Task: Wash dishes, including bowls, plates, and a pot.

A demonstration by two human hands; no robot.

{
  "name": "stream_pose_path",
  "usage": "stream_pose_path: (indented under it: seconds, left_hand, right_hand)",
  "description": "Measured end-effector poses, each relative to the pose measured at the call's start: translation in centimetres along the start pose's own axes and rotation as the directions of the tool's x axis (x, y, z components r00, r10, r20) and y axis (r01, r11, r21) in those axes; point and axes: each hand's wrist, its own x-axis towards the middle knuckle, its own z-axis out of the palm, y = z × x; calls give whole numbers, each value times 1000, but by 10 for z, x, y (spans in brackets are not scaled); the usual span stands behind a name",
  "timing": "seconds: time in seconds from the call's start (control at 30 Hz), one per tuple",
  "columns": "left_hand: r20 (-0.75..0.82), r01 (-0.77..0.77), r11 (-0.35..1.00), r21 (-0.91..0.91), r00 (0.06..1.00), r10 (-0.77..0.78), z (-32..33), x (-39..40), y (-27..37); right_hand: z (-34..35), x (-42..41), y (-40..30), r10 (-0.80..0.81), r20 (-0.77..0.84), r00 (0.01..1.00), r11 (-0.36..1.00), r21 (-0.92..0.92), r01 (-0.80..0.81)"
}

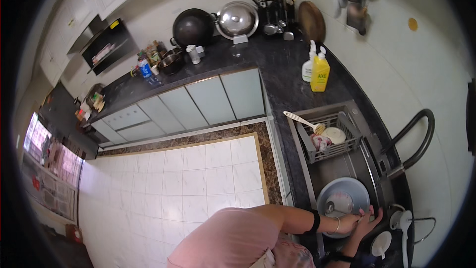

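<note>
My left hand (349, 224), with a bracelet at the wrist, meets my right hand (367, 223) over the near right rim of a light blue-grey basin (324, 195) in the sink. The left fingers are bunched against the right hand; some right fingers stand apart. Whether anything small is between them cannot be made out. Inside the basin lie a metal spoon or ladle (330, 206) and a pale round item with pink marks (342, 201). A grey dish rack (308, 145) in the sink holds a white dish (333, 135), a red-and-white cloth-like item (320, 143) and a dish brush (299, 118).
A dark curved faucet (431, 130) rises behind the sink. Beside my right hand are a white lid-like item (381, 245) and a white-handled fitting (405, 227). A yellow bottle (320, 74) and a white spray bottle (307, 70) stand on the dark counter (277, 82).
</note>
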Motion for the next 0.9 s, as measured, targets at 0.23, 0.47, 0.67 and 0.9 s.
stream_pose_path:
  seconds: [0.23, 0.47, 0.67, 0.9]
  left_hand:
    - [467, 657, 745, -116, 698, -543, -98, -14, -3]
    - [406, 546, 831, -105, 786, -466, -67, -5, -38]
    - [426, 137, 936, 325, 862, -274, -71, -9, -17]
    - [461, -40, 660, 750, 747, -479, -115, 47, -56]
  right_hand:
    - [-13, 64, 51, 167, -186, 968, 980, -79, -184]
    - [-4, 8, 68, -341, -155, 927, 854, -463, 237]
    - [-25, 25, 39, 76, -397, 915, 926, -313, -213]
    - [-130, 58, -9, 62, -116, 991, 35, -992, -118]
